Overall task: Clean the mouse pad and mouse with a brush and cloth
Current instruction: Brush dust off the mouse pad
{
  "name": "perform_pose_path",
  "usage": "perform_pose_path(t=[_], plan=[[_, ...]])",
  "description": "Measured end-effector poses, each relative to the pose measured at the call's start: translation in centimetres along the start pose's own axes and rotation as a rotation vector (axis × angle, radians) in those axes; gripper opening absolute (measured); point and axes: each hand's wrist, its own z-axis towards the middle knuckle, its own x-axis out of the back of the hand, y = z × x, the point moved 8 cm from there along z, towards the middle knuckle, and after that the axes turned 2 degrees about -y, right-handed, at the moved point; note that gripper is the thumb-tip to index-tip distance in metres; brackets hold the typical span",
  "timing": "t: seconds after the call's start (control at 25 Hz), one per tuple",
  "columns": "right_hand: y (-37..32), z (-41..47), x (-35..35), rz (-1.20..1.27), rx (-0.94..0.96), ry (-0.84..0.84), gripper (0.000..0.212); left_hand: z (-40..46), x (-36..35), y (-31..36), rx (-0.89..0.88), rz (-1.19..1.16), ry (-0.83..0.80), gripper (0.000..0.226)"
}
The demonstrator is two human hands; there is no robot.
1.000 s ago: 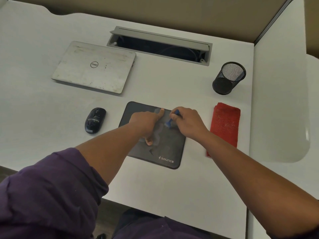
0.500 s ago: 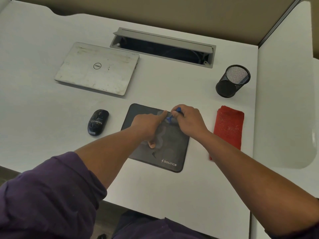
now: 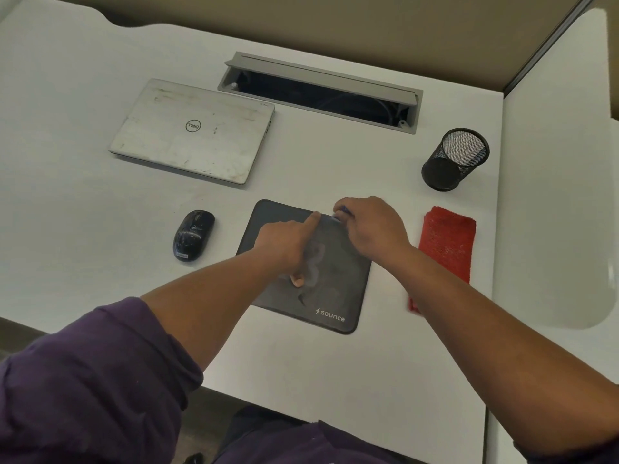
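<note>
Filling most of the frame is a white bench [image 3: 100, 229], with a shut silver laptop [image 3: 192, 130] at the upper left, a dark mouse pad [image 3: 335, 296] in the middle, a red cloth [image 3: 445, 246] to its right, a black mesh cup [image 3: 454, 159] at the upper right and a black mouse [image 3: 193, 235] left of the pad. The left hand [image 3: 284, 244] rests on the pad, pointer finger straight and thumb pressing down, holding nothing. The right hand [image 3: 371, 226] has its fingers curled round a small blue brush [image 3: 338, 217] at the pad's top edge.
</note>
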Motion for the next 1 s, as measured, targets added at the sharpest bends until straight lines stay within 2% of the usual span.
perform_pose_path(t=[0.08, 0.12, 0.24, 0.28, 0.4, 0.44, 0.56, 0.72, 0.8, 0.88, 1.0], plan=[[-1.0, -0.2, -0.7, 0.174, 0.035, -0.075, 0.02, -0.1, 0.0, 0.1, 0.009, -0.006, 0.005, 0.132], [-0.9, -0.1, -1.0, 0.142, 0.01, -0.094, 0.02, -0.1, -0.1, 0.1, 0.02, -0.015, 0.004, 0.126], [0.6, 0.4, -0.8, -0.192, -0.12, -0.069, 0.019, -0.3, -0.2, -0.3, 0.055, -0.06, 0.018, 0.112], [0.5, 0.6, -0.6, -0.205, -0.121, -0.051, 0.019, -0.3, -0.2, -0.4, 0.058, -0.066, 0.018, 0.11], [-1.2, 0.8, -0.6, 0.124, -0.032, -0.085, 0.017, -0.4, -0.4, -0.3, 0.041, -0.054, 0.025, 0.113], [-1.3, 0.7, -0.7, 0.155, -0.027, -0.106, 0.018, -0.4, -0.4, -0.3, 0.043, -0.058, 0.033, 0.112], [-0.1, 0.7, -0.9, -0.101, -0.087, -0.111, 0.02, -0.4, -0.3, -0.6, 0.066, -0.086, 0.043, 0.101], [-0.9, 0.8, -0.7, 0.005, -0.046, -0.127, 0.019, -0.5, -0.4, -0.3, 0.055, -0.052, 0.027, 0.111], [-0.1, 0.4, -0.4, -0.117, -0.093, -0.129, 0.019, -0.5, -0.4, -0.3, 0.058, -0.052, 0.022, 0.114], [0.7, 0.0, 0.8, -0.236, -0.122, -0.065, 0.019, -0.4, -0.4, -0.5, 0.057, -0.045, 0.008, 0.128], [1.6, -1.5, 1.6, -0.139, -0.107, -0.077, 0.017, -0.4, -0.6, -0.1, 0.021, -0.002, -0.026, 0.147]])
